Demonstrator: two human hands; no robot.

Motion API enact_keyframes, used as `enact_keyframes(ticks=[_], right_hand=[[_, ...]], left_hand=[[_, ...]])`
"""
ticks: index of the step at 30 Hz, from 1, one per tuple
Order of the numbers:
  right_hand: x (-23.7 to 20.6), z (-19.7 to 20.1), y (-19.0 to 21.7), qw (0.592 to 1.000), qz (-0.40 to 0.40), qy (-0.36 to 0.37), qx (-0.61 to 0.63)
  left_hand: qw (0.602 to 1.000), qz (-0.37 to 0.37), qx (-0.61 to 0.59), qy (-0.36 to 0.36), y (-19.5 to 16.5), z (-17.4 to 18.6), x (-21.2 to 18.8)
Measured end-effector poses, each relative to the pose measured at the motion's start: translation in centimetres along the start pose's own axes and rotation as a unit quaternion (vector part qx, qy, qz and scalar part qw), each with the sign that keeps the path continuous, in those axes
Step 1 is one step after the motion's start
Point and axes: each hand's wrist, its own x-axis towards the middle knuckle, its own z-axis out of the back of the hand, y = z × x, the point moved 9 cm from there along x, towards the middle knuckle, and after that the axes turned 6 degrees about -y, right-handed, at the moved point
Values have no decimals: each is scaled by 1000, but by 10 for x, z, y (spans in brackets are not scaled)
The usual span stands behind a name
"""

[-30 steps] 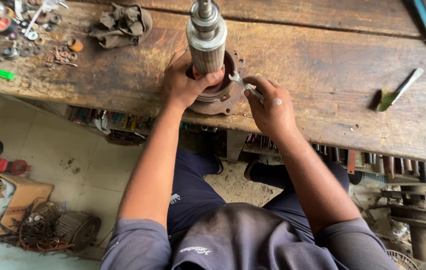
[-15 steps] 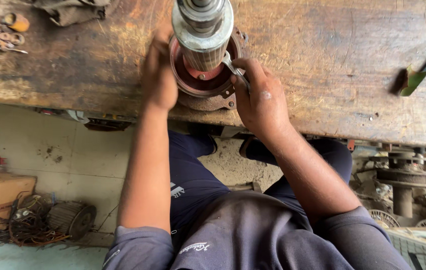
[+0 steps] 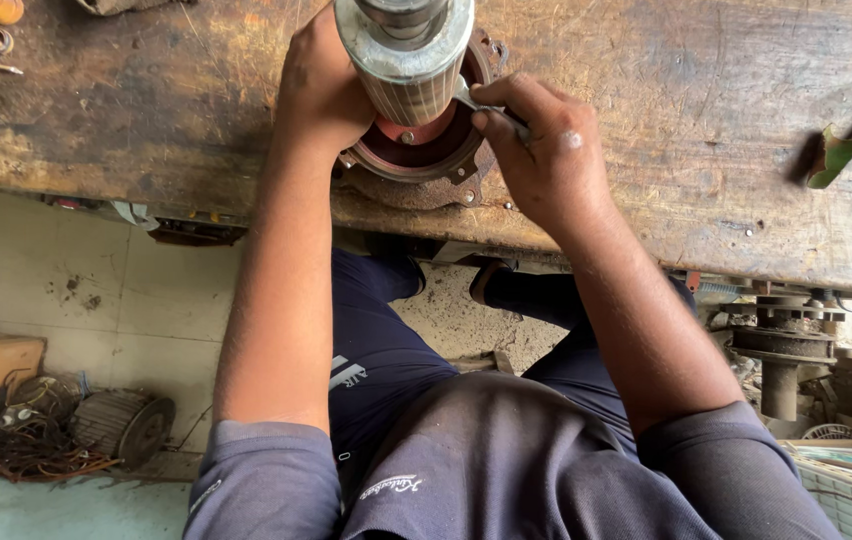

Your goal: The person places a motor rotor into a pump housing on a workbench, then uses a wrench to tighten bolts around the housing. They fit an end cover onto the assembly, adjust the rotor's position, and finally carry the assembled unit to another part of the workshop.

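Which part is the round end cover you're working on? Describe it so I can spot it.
On the worn wooden workbench, near its front edge, between both hands, lies a rusty round metal end cover. Unlike the grey ribbed rotor cylinder standing in it, it is flat, reddish inside.

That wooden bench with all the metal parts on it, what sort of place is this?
Most likely a small motor repair workshop. A worn, stained wooden bench carries an upright motor rotor set in a rusty round housing, and another rotor lies on the floor beside tangled copper wire.
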Motion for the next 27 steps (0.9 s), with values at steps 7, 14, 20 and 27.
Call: enact_keyframes(ticks=[7, 14, 20, 27], right_hand=[[4, 4, 3, 995, 87, 23, -32], [5, 4, 0, 990, 118, 47, -66], [8, 5, -1, 987, 140, 53, -53], [8, 3, -9, 988, 125, 73, -54]], left_hand=[[1000, -1, 9, 18, 6, -4, 0], [1000, -12, -10, 23, 8, -6, 2], [999, -43, -16, 10, 1, -3, 1], [997, -78, -15, 19, -6, -4, 1]])
